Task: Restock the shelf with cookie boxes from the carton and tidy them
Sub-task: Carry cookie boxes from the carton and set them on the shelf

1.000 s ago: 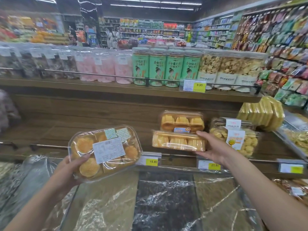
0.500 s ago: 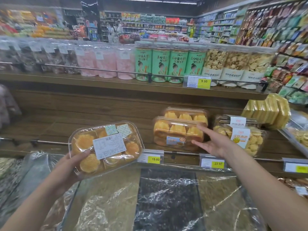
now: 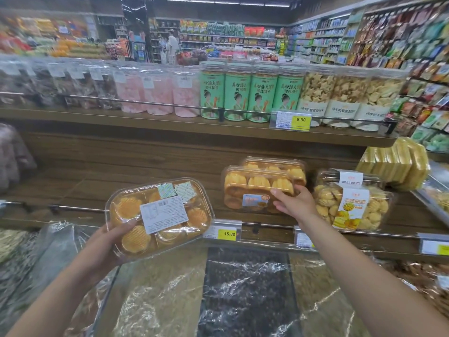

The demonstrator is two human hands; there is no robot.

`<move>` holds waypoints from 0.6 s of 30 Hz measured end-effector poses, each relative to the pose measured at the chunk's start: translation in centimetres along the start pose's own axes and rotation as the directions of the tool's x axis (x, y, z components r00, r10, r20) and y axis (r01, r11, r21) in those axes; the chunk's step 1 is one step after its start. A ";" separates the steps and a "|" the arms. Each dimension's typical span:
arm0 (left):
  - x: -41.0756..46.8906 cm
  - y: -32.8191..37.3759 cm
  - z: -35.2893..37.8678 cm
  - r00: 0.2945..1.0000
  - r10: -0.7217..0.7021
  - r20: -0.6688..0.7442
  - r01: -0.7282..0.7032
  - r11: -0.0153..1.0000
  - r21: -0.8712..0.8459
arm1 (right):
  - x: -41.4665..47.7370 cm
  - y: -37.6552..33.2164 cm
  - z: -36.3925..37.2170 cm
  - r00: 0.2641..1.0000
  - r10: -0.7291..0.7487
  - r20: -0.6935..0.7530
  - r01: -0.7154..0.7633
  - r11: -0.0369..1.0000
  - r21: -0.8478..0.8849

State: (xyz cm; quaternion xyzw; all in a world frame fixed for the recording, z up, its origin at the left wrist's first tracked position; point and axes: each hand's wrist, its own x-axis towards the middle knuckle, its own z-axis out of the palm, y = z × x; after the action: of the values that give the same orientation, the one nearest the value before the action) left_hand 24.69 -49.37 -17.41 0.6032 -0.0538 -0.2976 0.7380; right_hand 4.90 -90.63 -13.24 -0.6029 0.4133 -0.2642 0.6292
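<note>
My left hand (image 3: 110, 242) grips a clear plastic cookie box (image 3: 159, 215) with round golden cookies and a white label, held in the air in front of the lower wooden shelf (image 3: 121, 190). On that shelf a second clear cookie box (image 3: 250, 188) stands on edge, label facing me, with another like it (image 3: 274, 165) close behind. My right hand (image 3: 294, 203) grips the front box at its lower right corner. The carton is out of sight.
Right of the standing boxes sit clear boxes of small pale cookies (image 3: 352, 205) and a row of yellow packs (image 3: 393, 164). Tall jars (image 3: 250, 91) line the upper shelf. Price tags (image 3: 228, 233) hang on the rail. Film-covered bulk bins (image 3: 245, 295) lie below.
The front box went from lying flat to standing on edge against the rear box. My right hand let go of it, then took hold again at its right corner. The left-hand box barely moved.
</note>
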 end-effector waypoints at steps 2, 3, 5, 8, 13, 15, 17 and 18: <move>-0.1 0.0 0.1 1.000 0.005 -0.004 -0.005 1.000 0.015 | 0.4 0.0 0.1 0.999 -0.004 -0.041 0.005 1.000 0.022; -0.2 0.1 0.2 1.000 0.009 0.001 -0.009 1.000 0.013 | 0.6 -0.1 0.1 0.998 0.002 -0.057 0.000 1.000 0.026; -0.4 0.3 0.4 1.000 0.013 0.005 -0.013 1.000 0.005 | 0.9 -0.3 0.0 0.996 0.023 -0.084 -0.020 0.999 0.041; -0.6 0.5 0.6 1.000 0.013 0.027 -0.013 1.000 0.028 | 1.5 -0.5 -0.5 0.989 0.062 -0.134 -0.049 0.994 0.099; -0.8 0.6 0.6 1.000 0.021 0.023 -0.022 0.999 0.028 | 1.7 -0.5 -1.2 0.976 0.139 -0.169 -0.098 0.968 0.231; -0.7 0.7 0.7 1.000 0.023 0.018 -0.023 0.999 0.029 | 1.3 -0.2 -0.6 0.972 0.188 -0.144 -0.134 0.938 0.320; -0.9 0.9 0.9 1.000 0.026 0.010 -0.026 0.999 0.042 | 0.8 0.2 0.0 0.959 0.241 -0.148 -0.169 0.909 0.380; -1.0 1.0 1.0 0.999 0.031 0.007 -0.031 0.998 0.056 | 0.7 0.3 0.3 0.955 0.258 -0.150 -0.181 0.901 0.395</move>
State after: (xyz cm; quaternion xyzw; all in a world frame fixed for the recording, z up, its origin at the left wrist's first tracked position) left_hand 23.78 -49.67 -15.90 0.6217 -0.0738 -0.2863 0.7253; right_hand 5.40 -91.00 -13.72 -0.3909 0.4810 -0.3244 0.7145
